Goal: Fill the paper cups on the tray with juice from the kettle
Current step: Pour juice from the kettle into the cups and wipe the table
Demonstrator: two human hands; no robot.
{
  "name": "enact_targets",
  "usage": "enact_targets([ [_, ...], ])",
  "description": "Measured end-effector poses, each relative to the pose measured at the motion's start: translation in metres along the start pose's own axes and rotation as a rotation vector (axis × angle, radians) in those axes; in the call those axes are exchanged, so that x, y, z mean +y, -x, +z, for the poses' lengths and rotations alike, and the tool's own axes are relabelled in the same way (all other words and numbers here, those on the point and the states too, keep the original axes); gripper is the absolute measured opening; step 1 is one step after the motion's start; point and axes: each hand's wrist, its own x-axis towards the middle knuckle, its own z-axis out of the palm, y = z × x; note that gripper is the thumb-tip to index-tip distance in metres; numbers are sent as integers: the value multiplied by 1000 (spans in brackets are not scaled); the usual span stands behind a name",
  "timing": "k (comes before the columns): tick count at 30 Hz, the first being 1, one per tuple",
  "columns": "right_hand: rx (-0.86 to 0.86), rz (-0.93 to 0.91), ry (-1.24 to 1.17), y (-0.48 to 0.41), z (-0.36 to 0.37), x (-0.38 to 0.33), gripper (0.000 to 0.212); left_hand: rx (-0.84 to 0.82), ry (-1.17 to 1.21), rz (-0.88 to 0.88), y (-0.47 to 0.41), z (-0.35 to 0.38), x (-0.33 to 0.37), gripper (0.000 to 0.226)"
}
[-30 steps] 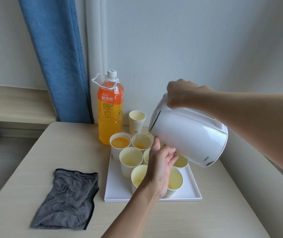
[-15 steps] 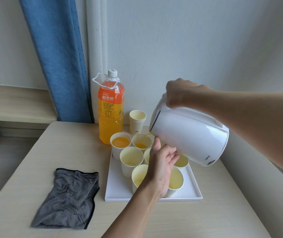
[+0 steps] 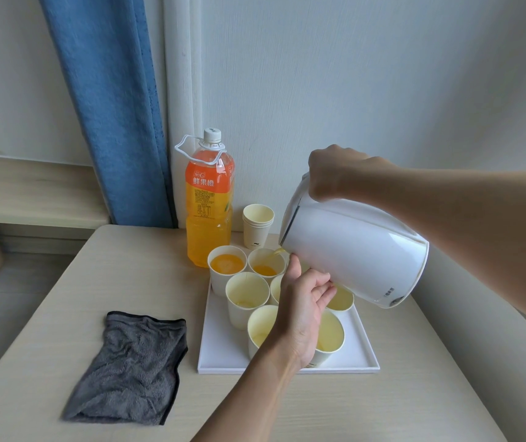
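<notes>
A white kettle [image 3: 355, 250] hangs tilted over the white tray [image 3: 220, 352], spout down to the left. My right hand [image 3: 335, 173] grips its handle from above. A thin stream of orange juice runs from the spout into the back middle cup [image 3: 266, 264], which is partly filled. The back left cup [image 3: 226, 266] holds juice near its rim. Several pale yellow paper cups [image 3: 247, 298] on the tray look empty. My left hand [image 3: 303, 301] reaches over the tray, fingers relaxed, touching the kettle's underside near the spout and hiding part of two cups.
A large orange juice bottle [image 3: 209, 205] stands behind the tray by the wall. A stack of spare paper cups [image 3: 257, 226] is next to it. A grey cloth [image 3: 131, 355] lies on the table left of the tray. A blue curtain [image 3: 111, 106] hangs at the back left.
The juice level in the back middle cup has risen a little. Kettle and both hands hold nearly the same pose.
</notes>
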Motion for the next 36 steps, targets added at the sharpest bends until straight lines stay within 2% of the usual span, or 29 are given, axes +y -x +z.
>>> enact_targets([
  [8,8,-5,19,-1,0,-1,19,15,22,-13,-1,-1,-2,47],
  [12,20,-18,26,-5,3,-2,25,0,19,-3,-1,-2,-2,44],
  [15,24,-23,27,-7,4,-2,25,-16,17,-1,-2,-3,-1,67],
  [20,24,-34,40,-8,4,-5,25,-2,20,-12,-4,-4,-3,74],
  [29,25,-35,61,-7,4,-8,24,0,9,-10,-4,-5,-4,67],
  [36,13,-38,60,-5,1,-8,19,4,9,-12,-6,-5,-4,71],
])
